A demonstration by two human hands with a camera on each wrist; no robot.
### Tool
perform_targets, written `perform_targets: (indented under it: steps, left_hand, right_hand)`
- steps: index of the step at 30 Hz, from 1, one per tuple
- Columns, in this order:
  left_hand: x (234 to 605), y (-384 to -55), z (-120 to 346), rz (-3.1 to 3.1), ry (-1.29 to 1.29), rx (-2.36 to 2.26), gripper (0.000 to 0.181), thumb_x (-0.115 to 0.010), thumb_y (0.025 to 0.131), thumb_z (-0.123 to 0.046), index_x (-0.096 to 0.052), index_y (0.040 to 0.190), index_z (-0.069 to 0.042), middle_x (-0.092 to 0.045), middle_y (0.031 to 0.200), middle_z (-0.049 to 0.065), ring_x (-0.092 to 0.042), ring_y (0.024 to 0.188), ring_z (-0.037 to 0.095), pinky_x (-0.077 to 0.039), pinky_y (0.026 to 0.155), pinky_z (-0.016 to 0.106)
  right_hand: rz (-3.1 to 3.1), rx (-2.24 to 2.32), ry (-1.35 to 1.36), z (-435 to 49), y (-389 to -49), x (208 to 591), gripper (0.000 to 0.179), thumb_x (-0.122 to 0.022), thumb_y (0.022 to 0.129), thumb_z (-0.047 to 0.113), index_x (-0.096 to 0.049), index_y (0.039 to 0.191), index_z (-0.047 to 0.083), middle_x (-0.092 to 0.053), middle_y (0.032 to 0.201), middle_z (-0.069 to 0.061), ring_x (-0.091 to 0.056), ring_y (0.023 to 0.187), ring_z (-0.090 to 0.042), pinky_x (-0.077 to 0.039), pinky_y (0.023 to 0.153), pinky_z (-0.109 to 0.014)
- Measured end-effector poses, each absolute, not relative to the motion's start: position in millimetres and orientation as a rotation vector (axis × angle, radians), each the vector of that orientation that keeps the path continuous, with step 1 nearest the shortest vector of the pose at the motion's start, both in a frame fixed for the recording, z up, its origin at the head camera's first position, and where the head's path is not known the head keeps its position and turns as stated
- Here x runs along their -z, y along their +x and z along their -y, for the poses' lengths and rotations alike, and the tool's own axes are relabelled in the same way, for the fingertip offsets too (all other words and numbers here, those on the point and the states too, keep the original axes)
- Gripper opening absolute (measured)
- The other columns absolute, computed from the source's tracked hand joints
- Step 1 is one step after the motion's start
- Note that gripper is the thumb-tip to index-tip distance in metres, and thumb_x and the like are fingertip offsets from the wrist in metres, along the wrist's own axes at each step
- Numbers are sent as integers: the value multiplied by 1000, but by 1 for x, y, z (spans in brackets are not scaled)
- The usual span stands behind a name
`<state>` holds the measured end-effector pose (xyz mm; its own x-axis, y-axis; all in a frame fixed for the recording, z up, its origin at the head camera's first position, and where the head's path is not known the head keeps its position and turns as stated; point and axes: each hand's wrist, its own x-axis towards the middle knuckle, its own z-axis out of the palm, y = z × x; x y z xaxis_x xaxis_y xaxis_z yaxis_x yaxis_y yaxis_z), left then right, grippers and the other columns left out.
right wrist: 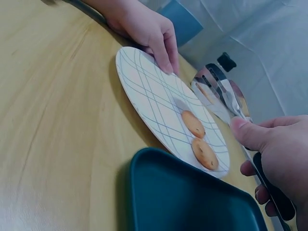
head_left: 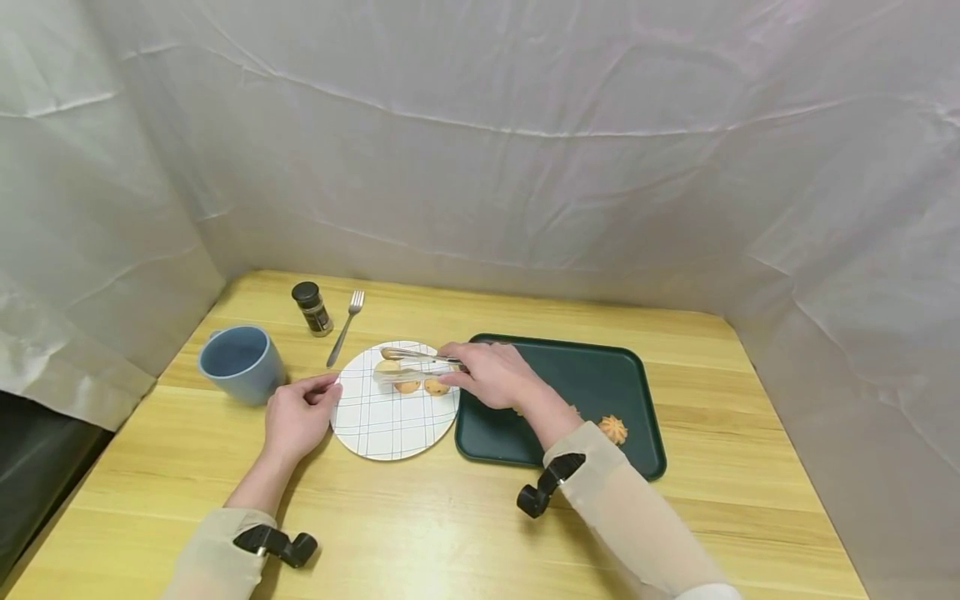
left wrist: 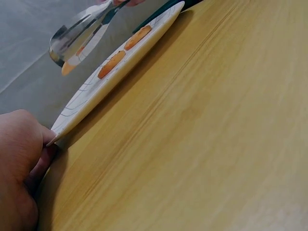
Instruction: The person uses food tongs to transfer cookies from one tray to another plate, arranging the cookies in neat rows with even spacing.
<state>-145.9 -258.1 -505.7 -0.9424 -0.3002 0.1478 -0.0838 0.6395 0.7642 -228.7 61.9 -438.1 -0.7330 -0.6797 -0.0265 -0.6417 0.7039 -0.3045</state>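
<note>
My left hand [head_left: 298,417] pinches the left rim of a round white plate [head_left: 382,429] with a blue grid pattern. Two round cookies [right wrist: 193,123] lie side by side on that plate. In my right hand [head_left: 495,375] is a pair of metal tongs [right wrist: 228,96] with a dark handle grip, reaching over the plate's far part. Between the tong ends sits another cookie [left wrist: 67,69], held above the plate in the left wrist view. The tongs partly hide it in the head view.
A dark green tray [head_left: 600,375] lies right of the plate, with a ridged cookie [head_left: 613,429] and others partly hidden by my right arm. To the left stand a blue mug [head_left: 243,367] and a black-capped seasoning jar [head_left: 312,308]. A fork [head_left: 347,329] lies behind the plate.
</note>
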Motion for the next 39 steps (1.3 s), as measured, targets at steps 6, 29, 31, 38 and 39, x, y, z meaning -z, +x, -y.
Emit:
perform_targets:
  steps: [6,29,31,38,39]
  left_hand:
    - [506,-147,258,2604,312,1188,26,-73,100,-20,-80,121,-5,-78,97,9,-67,81,18,-45,70,24]
    - [509,-150,254,2613,291,1182,26,-72,101,-20,-80,121,-5,-78,96,8,-67,81,19,-45,71,26]
    - [510,-150,254,2609,291,1182,26,-73,101,-20,-80,121,-6,-78,95,7,-67,80,18,-45,71,25]
    - [509,-149,258,2590,286,1185,24,-74,100,-18,-80,119,-5,-79,95,8,-68,80,18,-45,69,22]
    - [509,-149,258,2588,288,1186,24,-74,100,-18,-80,119,-5,-79,95,8,-68,81,18,-45,69,22]
  right_hand:
    - [-2772,375,-1084,-50,-228,444,53,-52,108,54,-56,154,26,-69,133,7,-64,96,-9,-47,69,-31]
    - [-2779,333,-1062,-40,-225,446,53,-54,109,52,-55,154,26,-72,126,2,-63,84,-10,-45,60,-31]
    - [-2779,341,-1059,-42,-224,445,53,-54,108,53,-55,154,26,-72,121,4,-62,84,-9,-45,61,-30]
    - [-2802,369,-1041,-51,-219,438,55,-58,106,55,-57,152,25,-71,114,6,-62,85,-8,-46,63,-30]
    - [-2806,375,-1042,-53,-218,437,55,-58,106,55,-57,152,25,-72,115,6,-63,86,-8,-46,64,-30]
